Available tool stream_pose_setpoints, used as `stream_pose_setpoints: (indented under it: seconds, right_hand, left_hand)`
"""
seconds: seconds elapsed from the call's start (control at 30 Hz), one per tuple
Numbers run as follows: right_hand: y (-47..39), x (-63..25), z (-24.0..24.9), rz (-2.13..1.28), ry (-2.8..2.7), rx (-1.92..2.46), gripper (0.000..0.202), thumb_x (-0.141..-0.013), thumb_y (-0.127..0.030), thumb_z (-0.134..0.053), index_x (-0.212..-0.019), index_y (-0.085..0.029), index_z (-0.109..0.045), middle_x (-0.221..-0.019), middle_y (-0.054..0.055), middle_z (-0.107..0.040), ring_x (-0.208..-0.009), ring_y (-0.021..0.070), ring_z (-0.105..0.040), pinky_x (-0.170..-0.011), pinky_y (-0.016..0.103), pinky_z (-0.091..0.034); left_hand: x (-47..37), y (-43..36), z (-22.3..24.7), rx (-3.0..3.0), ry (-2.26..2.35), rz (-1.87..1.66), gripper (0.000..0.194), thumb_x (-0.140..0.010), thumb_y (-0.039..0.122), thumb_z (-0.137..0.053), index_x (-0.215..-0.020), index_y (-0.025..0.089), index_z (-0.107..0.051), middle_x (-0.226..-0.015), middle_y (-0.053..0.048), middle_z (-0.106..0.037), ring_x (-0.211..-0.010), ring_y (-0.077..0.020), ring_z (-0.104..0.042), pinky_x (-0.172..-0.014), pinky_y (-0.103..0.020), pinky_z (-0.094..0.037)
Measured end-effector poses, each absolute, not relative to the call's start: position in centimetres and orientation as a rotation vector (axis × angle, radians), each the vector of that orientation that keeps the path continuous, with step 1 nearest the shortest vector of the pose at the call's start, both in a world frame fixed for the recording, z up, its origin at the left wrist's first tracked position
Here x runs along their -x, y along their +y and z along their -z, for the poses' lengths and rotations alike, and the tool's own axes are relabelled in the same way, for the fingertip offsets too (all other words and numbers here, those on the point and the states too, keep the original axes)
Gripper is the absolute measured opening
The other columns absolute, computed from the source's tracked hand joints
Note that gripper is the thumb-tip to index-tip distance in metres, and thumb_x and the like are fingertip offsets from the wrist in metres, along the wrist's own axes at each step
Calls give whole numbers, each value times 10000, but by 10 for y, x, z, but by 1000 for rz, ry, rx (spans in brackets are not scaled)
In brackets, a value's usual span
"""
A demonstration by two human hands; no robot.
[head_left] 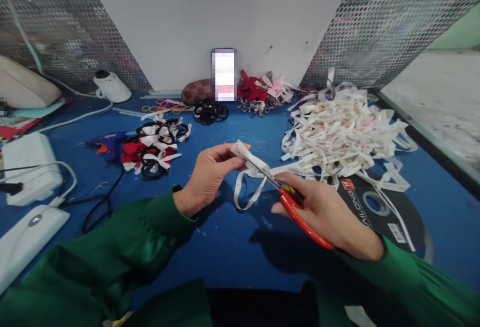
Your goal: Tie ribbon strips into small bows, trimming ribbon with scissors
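Note:
My left hand [212, 172] pinches the end of a white printed ribbon [242, 153] between thumb and fingers. A loop of the ribbon hangs below, over the blue table [225, 247]. Red-handled scissors [300, 219] are gripped in my right hand [326, 207], their blades pointing left and lying along the ribbon close to my left fingertips. Whether the blades are fully closed is hard to make out. To the right lies a big heap of similar white ribbons [333, 132], and one strip runs from it toward the scissors.
Finished-looking bows on black hair ties [157, 139] lie at left beside a blue glue gun [108, 144]. A black printed reel [382, 212] lies at right. At the back stand a phone [224, 74], a checked pouch [197, 92] and red and pink bows [258, 89]. White power blocks [32, 162] and cables occupy the left edge.

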State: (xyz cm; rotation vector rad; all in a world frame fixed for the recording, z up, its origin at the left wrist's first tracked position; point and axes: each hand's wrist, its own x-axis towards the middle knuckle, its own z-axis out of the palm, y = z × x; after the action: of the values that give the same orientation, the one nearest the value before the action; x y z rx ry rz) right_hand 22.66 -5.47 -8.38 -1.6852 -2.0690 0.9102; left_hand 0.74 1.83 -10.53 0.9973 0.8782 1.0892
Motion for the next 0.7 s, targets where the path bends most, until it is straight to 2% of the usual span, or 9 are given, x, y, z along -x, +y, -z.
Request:
stream_pose_setpoints:
  seconds: [0.27,0.47,0.7]
  right_hand:
    - [-55,-228,81,-884,-2095,1685,392,-886,-599,-585,-1069,-259,-650,-650,-32,-565,-589,158,-477,-563,260,-353]
    - [-56,-228,84,-847,-2092,1702,405,-870,-609,-603,-1078,-264,-646,-673,-27,-603,-597,166,-516,-574,261,-379]
    - [-56,-228,84,-790,-2102,1705,399,-874,-586,-611,-1078,-246,-654,-649,-23,-630,-577,165,-551,-550,258,-375]
  left_hand:
    - [-7,18,107,-1000,892,-1098,227,-693,214,-852,-919,217,-828,-931,-37,-776,-817,-153,-683,-739,-267,-584]
    - [-6,18,103,-977,904,-1098,203,-757,285,-810,-940,198,-824,-908,-45,-763,-778,-143,-674,-739,-268,-578]
    - [-7,19,102,-987,940,-1145,221,-707,272,-843,-915,200,-818,-908,-43,-767,-774,-149,-678,-738,-284,-568]
